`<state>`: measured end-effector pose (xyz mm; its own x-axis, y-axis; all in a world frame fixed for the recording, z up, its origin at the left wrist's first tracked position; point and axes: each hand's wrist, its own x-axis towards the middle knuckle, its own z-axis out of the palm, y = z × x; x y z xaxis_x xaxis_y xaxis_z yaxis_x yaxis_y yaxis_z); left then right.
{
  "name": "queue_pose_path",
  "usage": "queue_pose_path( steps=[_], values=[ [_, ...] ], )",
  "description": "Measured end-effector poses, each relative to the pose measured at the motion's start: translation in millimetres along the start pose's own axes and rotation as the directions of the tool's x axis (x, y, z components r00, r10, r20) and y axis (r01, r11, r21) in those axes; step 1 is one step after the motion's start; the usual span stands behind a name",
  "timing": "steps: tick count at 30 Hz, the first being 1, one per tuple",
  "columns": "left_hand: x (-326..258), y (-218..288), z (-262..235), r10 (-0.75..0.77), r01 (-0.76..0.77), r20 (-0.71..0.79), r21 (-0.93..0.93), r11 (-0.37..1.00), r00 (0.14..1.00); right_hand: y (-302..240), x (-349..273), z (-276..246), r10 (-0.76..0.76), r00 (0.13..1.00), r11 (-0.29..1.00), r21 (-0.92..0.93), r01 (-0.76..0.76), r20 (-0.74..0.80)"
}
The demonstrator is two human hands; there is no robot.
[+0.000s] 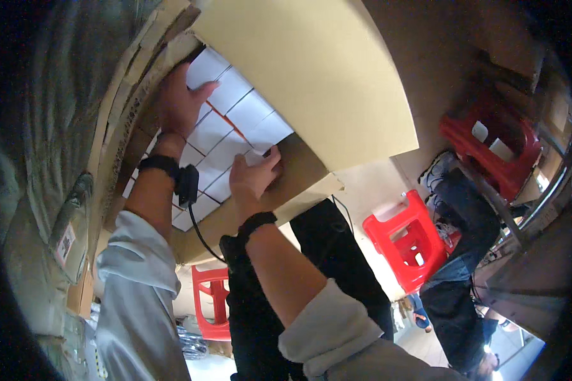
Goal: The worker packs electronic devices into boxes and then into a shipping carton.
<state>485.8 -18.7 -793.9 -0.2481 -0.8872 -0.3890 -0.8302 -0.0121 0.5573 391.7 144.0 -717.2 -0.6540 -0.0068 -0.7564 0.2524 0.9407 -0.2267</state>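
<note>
Rows of white boxes [211, 134] lie packed side by side in a large cardboard carton [311, 159], with a thin orange-red line between two of the rows. My left hand [182, 98] reaches in along the carton's left side, its thumb stretched over the boxes. The other fingers of that hand are mostly hidden. Against the near right part of the boxes rests my right hand [255, 176], thumb and fingers apart and curved. Neither hand visibly lifts a box. Each wrist wears a black band; a small black device with a cable hangs at the left one.
The carton's broad flap [311, 70] spreads out to the right. Red plastic stools [410, 244] stand on the floor at the right and below the carton. A seated person's legs [467, 216] are at the right. Grey-green sheeting [38, 159] drapes at the left.
</note>
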Motion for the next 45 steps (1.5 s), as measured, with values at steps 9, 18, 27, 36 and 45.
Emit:
queue_pose_path(
  steps=[9, 18, 27, 36, 45],
  values=[
    [1.4, 7.6, -14.9, 0.013, -0.026, -0.089, -0.139, 0.990, 0.996, 19.6, -0.1, 3.4, -0.169, 0.986, 0.950, 0.269, 0.162, 0.004],
    [7.0, -18.3, -22.2, 0.086, -0.090, -0.033, -0.180, 0.979, 0.996, 13.0, 8.3, 8.6, 0.005, 0.996, 0.977, 0.214, -0.023, 0.084],
    [30.7, -35.6, -22.0, 0.106, -0.085, 0.288, -0.084, 0.993, 0.952, 12.7, 63.5, 8.4, 0.080, 0.910, 0.671, 0.652, -0.352, 0.408],
    [16.8, -5.5, -65.2, 0.052, -0.073, 0.353, 0.046, 0.996, 0.934, 4.2, 42.0, -6.4, 0.202, 0.849, 0.625, 0.603, -0.496, 0.489],
    [-112.3, 109.2, -193.1, -0.182, 0.257, 0.302, -0.232, 0.938, 0.936, -14.5, -71.4, -123.3, -0.082, 0.843, 0.568, 0.719, -0.399, 0.532]
  ],
)
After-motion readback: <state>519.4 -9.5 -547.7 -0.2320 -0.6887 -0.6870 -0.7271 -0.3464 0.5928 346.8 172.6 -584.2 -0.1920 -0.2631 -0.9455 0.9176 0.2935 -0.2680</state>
